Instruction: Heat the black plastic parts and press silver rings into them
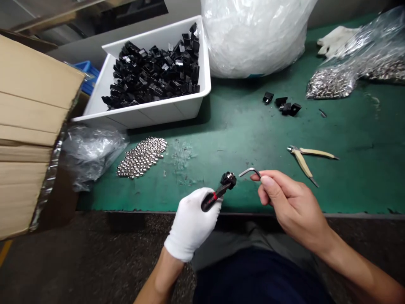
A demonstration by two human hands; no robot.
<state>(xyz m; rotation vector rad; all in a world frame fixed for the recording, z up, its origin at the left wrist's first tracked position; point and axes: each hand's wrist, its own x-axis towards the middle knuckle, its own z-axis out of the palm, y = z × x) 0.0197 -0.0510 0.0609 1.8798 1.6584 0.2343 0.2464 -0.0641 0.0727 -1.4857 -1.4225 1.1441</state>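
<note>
My left hand [195,219], in a white glove, is closed around the dark handles of pliers [212,200] with red marks. In the jaws of the pliers sits a small black plastic part [228,180] with a bit of shiny metal showing. My bare right hand [291,202] pinches a bent hex key [249,171] between thumb and fingers. Its free end points left toward the black part, with a small gap between them. Both hands are over the front edge of the green table [253,139].
A white bin [171,107] of black plastic parts stands at the back left, beside a large plastic bag [253,38]. Small metal pieces [142,157] lie front left. Yellow-handled cutters [303,160], loose black parts [286,106] and bagged metal pieces [332,82] lie right. A cardboard box [31,135] borders the left.
</note>
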